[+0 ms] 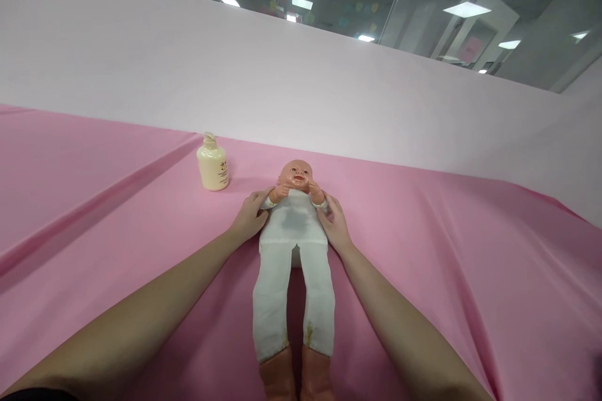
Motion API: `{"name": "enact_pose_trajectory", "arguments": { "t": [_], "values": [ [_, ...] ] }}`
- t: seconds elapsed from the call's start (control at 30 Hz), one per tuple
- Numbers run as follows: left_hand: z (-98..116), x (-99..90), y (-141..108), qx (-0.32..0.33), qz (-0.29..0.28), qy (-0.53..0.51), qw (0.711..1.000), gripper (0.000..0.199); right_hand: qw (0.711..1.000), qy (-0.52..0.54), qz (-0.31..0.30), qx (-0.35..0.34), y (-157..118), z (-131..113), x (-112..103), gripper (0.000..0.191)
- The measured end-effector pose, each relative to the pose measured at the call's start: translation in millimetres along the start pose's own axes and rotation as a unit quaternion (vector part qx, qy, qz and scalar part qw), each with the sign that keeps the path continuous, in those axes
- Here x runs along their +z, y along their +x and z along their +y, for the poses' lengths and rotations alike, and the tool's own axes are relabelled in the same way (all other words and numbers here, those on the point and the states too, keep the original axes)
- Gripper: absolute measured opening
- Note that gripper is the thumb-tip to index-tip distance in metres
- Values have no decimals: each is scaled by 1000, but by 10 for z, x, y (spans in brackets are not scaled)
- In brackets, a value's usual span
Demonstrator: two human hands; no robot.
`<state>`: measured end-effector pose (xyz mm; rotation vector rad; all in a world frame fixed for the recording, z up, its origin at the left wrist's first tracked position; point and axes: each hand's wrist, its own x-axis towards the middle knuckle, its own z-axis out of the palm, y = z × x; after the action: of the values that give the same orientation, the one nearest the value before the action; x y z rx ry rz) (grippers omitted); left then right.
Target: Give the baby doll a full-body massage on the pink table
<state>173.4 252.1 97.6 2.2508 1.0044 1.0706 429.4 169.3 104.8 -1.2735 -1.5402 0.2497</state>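
Note:
A baby doll [294, 219] with a white cloth body and legs lies face up on the pink cloth [399, 232], its head toward the wall and its feet toward me. Its plastic hands are raised near its chin. My left hand [251, 216] is closed round the doll's upper arm and side at the left. On the opposite side, my right hand [335, 223] grips the other arm and side. A dark grey patch shows on the doll's chest.
A cream pump bottle [214, 166] stands upright on the cloth, left of the doll's head. Behind the cloth rises a white wall [263, 81], with glass panes [348, 0] above it reflecting ceiling lights. Folds run through the cloth on both sides.

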Motion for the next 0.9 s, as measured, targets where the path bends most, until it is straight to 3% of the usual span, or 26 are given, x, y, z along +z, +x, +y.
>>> {"name": "enact_pose_trajectory", "arguments": {
  "t": [0.33,0.9],
  "values": [
    [89,-32,-8,-17,-8,-7,1000,52,1000,-11,0,-4,-12,21,0,45],
    [43,-15,-4,-11,-7,-4,1000,51,1000,-21,-7,-19,11,-15,-7,41]
  ]
}}
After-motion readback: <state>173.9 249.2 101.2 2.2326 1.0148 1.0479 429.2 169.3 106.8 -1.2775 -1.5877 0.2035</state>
